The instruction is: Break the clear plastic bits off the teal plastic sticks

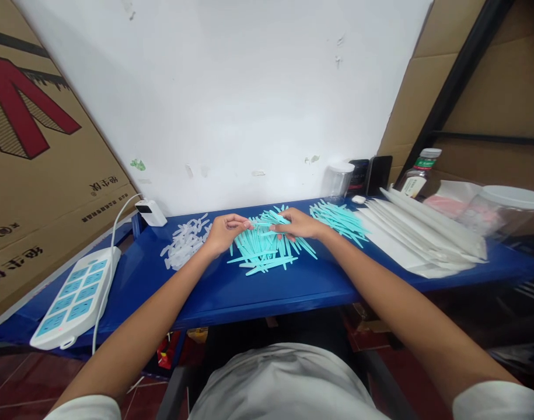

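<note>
A heap of thin turquoise plastic sticks (262, 252) lies in the middle of the blue table (231, 291). My left hand (225, 229) rests at the heap's left edge, fingers curled and pinched on the end of a stick. My right hand (295, 223) lies on top of the heap, fingers bent onto the sticks. A second bunch of turquoise sticks (339, 217) lies to the right. A pile of small clear plastic pieces (184, 242) sits just left of my left hand.
A white power strip (76, 296) with a cable and adapter (150, 212) lies at the left. White paper sleeves (418, 233) are stacked at the right, beside clear jars (338, 179), a bottle (418, 178) and two dark phones (372, 174). Cardboard (39, 163) leans on both sides.
</note>
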`<state>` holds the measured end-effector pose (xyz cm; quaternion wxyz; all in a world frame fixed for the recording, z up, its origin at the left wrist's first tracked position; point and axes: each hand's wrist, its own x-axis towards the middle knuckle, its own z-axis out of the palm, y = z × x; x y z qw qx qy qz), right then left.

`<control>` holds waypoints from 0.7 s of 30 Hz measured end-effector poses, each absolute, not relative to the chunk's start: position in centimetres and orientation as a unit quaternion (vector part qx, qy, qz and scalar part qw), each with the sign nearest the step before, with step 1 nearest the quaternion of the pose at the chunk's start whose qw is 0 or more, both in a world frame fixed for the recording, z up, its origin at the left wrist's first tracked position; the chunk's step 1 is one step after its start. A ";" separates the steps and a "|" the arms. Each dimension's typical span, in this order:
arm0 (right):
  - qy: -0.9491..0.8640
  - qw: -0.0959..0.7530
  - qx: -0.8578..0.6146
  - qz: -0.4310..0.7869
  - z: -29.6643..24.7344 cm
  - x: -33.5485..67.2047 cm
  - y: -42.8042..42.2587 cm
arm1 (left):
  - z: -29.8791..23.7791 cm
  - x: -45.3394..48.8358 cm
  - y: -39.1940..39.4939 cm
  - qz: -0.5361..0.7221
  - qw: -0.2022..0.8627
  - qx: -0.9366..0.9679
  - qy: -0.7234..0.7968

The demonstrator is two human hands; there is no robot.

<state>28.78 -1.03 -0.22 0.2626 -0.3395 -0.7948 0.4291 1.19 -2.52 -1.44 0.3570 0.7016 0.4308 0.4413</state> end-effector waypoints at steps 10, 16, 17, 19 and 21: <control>-0.803 0.258 -0.325 0.428 -0.1 28.4 -1.5 | -2.0 1.4 -2.5 0.421 0.366 0.709 0.431; -0.805 0.242 -0.308 0.446 -0.1 27.5 -2.2 | -2.0 2.4 -3.5 0.401 0.403 0.710 0.415; -0.805 0.245 -0.308 0.443 -0.1 27.4 -2.3 | -1.9 2.5 -3.6 0.405 0.409 0.704 0.416; -0.809 0.254 -0.306 0.433 0.0 27.3 -2.3 | -1.8 2.8 -3.6 0.421 0.432 0.674 0.426; -0.811 0.266 -0.311 0.418 0.0 27.3 -2.1 | -1.7 3.0 -3.3 0.444 0.486 0.614 0.434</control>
